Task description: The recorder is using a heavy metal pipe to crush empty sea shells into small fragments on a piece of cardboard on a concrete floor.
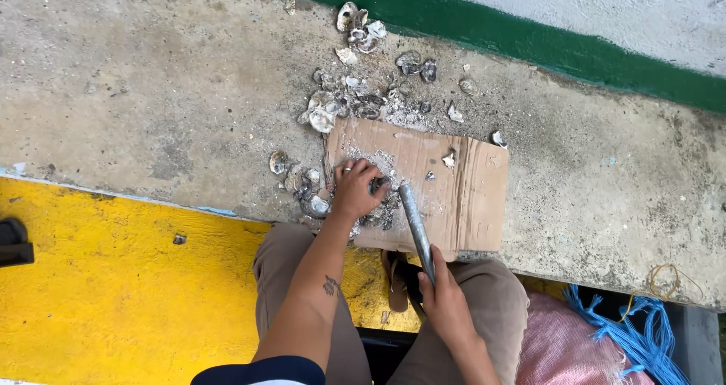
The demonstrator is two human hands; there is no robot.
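Note:
My left hand (355, 190) presses down on a dark oyster shell (380, 183) on a flat piece of cardboard (461, 192) laid on a concrete ledge. My right hand (446, 298) grips the lower end of a grey metal rod (415, 226). The rod's tip rests at the shell, just right of my left fingers. Grey shell grit and small dark pieces lie on the cardboard around my left hand.
Several broken shells (333, 109) lie scattered on the concrete ledge (151, 97) beyond and left of the cardboard. A green stripe (529, 45) runs along the far wall. Yellow floor (113, 294) lies at left. A pink sack (560, 343) and blue rope (635, 332) sit at lower right.

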